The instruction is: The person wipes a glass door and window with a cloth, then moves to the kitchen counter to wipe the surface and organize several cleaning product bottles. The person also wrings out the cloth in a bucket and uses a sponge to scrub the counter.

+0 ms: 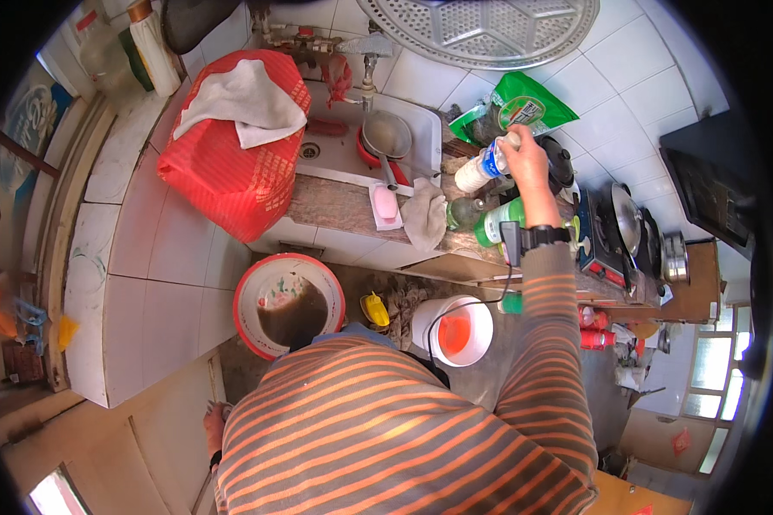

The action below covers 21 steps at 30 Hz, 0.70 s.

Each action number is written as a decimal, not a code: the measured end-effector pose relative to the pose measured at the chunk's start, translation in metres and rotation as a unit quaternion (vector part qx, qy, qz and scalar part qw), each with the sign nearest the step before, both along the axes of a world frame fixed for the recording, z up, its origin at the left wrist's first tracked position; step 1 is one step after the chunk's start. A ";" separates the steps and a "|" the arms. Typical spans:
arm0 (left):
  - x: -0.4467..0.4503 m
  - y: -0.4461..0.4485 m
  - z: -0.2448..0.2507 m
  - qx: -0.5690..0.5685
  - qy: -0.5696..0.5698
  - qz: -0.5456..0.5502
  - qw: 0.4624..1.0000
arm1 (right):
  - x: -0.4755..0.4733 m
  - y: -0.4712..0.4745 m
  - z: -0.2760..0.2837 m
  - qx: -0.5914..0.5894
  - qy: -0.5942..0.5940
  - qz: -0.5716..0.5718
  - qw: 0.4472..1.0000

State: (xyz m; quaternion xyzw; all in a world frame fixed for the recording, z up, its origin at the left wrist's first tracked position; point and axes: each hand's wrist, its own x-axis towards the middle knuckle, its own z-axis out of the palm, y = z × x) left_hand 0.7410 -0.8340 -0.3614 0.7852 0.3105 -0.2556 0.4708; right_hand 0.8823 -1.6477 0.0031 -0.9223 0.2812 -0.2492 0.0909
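My right hand [527,158] grips a plastic bottle [480,170] by its neck; the bottle has a blue label, looks whitish inside and lies tilted over the back of the counter. Just behind it leans a green plastic bag [522,109]. Below the bottle are a clear green-tinted bottle [465,212] and a green container with a white label [499,222]. My left hand [214,421] hangs low at the left beside my body, partly hidden; something greyish shows at its fingers, too unclear to name.
A sink [419,122] holds a metal pan [386,135]. Beside it are a red bag [232,174] under a cloth, a pink soap bar [385,203] and a grey rag [425,215]. A basin of murky water [239,309] and a white bucket [483,322] stand on the floor. A gas stove [592,238] is right.
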 end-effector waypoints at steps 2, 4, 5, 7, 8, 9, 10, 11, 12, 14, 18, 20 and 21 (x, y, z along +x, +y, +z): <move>-0.010 -0.012 0.006 0.015 0.011 -0.006 1.000 | 0.015 -0.028 -0.032 -0.009 0.032 -0.027 0.999; -0.029 -0.019 0.008 0.035 0.028 -0.013 0.999 | 0.024 -0.054 -0.062 0.007 0.064 -0.061 0.996; -0.041 -0.021 0.008 0.042 0.041 -0.019 0.998 | 0.028 -0.066 -0.078 0.016 0.077 -0.075 0.994; -0.069 -0.021 0.004 0.064 0.063 -0.034 0.995 | 0.034 -0.089 -0.108 0.031 0.103 -0.085 0.991; -0.084 -0.020 0.001 0.074 0.072 -0.044 0.994 | 0.033 -0.100 -0.122 0.034 0.109 -0.088 0.990; -0.100 -0.018 -0.003 0.087 0.078 -0.059 0.991 | 0.032 -0.109 -0.134 0.028 0.107 -0.071 0.991; -0.115 -0.018 -0.008 0.103 0.078 -0.080 0.988 | 0.026 -0.116 -0.145 0.007 0.099 -0.053 0.994; -0.128 -0.019 -0.011 0.124 0.066 -0.124 0.982 | 0.027 -0.124 -0.149 0.050 0.103 -0.078 0.990; -0.137 -0.021 -0.013 0.154 0.037 -0.187 0.969 | 0.024 -0.128 -0.151 0.054 0.100 -0.058 0.992; -0.147 -0.031 -0.012 0.212 -0.020 -0.285 0.935 | 0.025 -0.129 -0.141 0.015 0.165 -0.049 0.985; -0.132 -0.061 0.011 0.083 0.128 0.071 0.986 | 0.050 -0.089 -0.073 -0.036 0.238 -0.096 0.966; -0.121 -0.070 0.021 0.045 0.136 0.131 0.981 | 0.074 -0.046 -0.022 -0.067 0.151 0.001 0.986; -0.118 -0.073 0.023 0.058 0.118 0.122 0.984 | 0.094 -0.019 0.006 -0.082 0.094 0.064 0.990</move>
